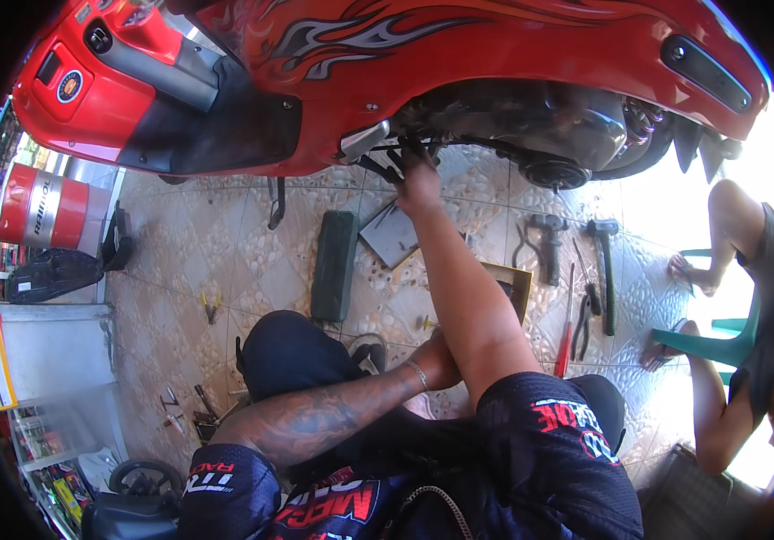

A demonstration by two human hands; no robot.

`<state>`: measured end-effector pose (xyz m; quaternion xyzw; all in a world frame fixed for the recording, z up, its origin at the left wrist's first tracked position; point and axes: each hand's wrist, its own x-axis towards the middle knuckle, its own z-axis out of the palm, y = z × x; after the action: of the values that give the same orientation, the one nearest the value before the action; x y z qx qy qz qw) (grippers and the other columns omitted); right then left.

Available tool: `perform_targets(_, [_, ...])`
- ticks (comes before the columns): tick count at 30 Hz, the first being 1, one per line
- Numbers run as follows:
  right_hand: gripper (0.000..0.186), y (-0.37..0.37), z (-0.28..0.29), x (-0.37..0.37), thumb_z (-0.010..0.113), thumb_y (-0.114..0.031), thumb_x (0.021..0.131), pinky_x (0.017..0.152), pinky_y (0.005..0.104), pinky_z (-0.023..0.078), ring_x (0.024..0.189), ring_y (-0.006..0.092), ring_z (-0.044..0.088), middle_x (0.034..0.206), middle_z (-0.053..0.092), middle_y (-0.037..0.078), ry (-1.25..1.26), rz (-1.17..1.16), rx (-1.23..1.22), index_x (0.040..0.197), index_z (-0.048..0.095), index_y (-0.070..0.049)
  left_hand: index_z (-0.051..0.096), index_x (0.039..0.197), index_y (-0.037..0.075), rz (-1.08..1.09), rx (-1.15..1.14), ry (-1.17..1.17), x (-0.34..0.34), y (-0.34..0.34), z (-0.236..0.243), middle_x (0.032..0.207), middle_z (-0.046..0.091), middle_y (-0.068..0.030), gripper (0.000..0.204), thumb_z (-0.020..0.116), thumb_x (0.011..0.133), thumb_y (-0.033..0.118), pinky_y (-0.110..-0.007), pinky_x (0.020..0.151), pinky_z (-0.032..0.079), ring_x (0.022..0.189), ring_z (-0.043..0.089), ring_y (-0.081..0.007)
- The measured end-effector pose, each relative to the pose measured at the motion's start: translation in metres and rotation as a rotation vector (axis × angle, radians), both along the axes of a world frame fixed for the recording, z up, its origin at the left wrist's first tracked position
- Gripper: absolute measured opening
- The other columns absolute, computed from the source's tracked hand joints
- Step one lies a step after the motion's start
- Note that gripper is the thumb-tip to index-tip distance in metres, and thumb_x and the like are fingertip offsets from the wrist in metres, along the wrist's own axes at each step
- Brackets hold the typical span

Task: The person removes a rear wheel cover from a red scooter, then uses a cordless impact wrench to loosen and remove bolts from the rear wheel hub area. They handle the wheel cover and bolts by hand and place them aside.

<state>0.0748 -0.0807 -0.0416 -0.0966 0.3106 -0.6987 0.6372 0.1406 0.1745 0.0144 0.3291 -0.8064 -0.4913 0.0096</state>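
Note:
A red scooter with flame graphics fills the upper view. My right arm reaches up to its underside, where my right hand is closed on something in shadow beside the dark engine casing and a metal stand. My left hand rests low, tucked against my right forearm, its fingers mostly hidden. On the tiles below the scooter lie a dark green block, a flat grey board and, partly behind my right arm, a shallow box.
Hammers, pliers and a red-handled screwdriver lie to the right. Another person's bare legs are beside a green stool at the far right. A red drum and cluttered shelves line the left, with small tools nearby.

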Motion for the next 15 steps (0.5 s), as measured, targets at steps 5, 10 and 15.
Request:
perform_targets(5, [0.046, -0.005, -0.032, -0.007, 0.05, -0.015, 0.102, 0.102, 0.0432, 0.042, 0.125, 0.0234, 0.056, 0.144, 0.055, 0.004, 0.245, 0.032, -0.123, 0.148, 0.043, -0.015, 0.056, 0.131, -0.001, 0.029, -0.083, -0.013, -0.005, 0.003, -0.007, 0.135, 0.056, -0.0281, 0.044, 0.058, 0.096, 0.026, -0.044, 0.108, 0.041, 0.128, 0.051, -0.0438])
perform_targets(10, [0.048, -0.018, -0.051, -0.025, 0.053, -0.012, 0.099, 0.102, 0.0433, 0.044, 0.123, 0.0245, 0.059, 0.14, 0.057, 0.006, 0.425, 0.014, -0.264, 0.146, 0.044, -0.012, 0.022, 0.152, -0.002, 0.11, -0.098, -0.011, -0.008, 0.005, -0.008, 0.152, 0.034, -0.0312, 0.083, 0.066, 0.092, 0.035, -0.043, 0.113, 0.036, 0.138, 0.041, -0.0431])
perform_targets(15, [0.045, -0.015, -0.036, -0.042, 0.054, -0.017, 0.101, 0.1, 0.042, 0.043, 0.118, 0.0237, 0.06, 0.137, 0.06, 0.004, 0.092, 0.189, -0.11, 0.145, 0.045, -0.015, -0.01, 0.155, -0.003, 0.273, 0.369, -0.104, -0.006, -0.002, 0.012, 0.16, 0.016, -0.0313, 0.122, 0.076, 0.084, 0.048, -0.041, 0.119, 0.031, 0.148, 0.028, -0.0401])
